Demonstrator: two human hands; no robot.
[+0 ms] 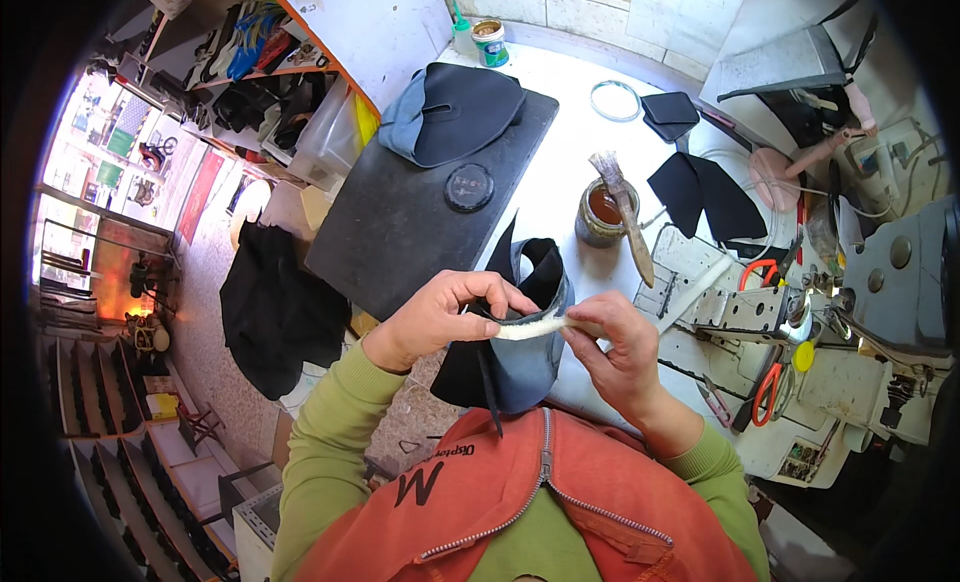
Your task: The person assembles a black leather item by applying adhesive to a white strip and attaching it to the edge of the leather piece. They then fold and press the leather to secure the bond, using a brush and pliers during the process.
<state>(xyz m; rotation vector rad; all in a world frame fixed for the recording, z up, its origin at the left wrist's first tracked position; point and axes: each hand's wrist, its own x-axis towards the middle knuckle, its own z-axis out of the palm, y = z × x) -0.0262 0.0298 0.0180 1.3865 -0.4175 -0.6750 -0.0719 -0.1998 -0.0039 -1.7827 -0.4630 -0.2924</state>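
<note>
A cluttered workshop filled the frame, with a white bench (560,182) running from the upper centre toward the right. At the lower centre, both hands worked a dark leather shoe upper (520,357) held above the person's chest. The left hand (440,317) gripped its top edge, fingers curled and pressed together on the leather. The right hand (618,350) pinched one end of a pale, whitish strip (532,328) that lay across the upper's rim, between the two grips. The strip's far end was hidden under the left fingers, and its material was hard to make out. One glue jar (598,212) with one brush (625,212) stood on the bench above the hands. Two orange-handled scissors (765,387) lay at the right, near one sewing machine (890,272). One dark slab (420,212) sat at upper centre.
</note>
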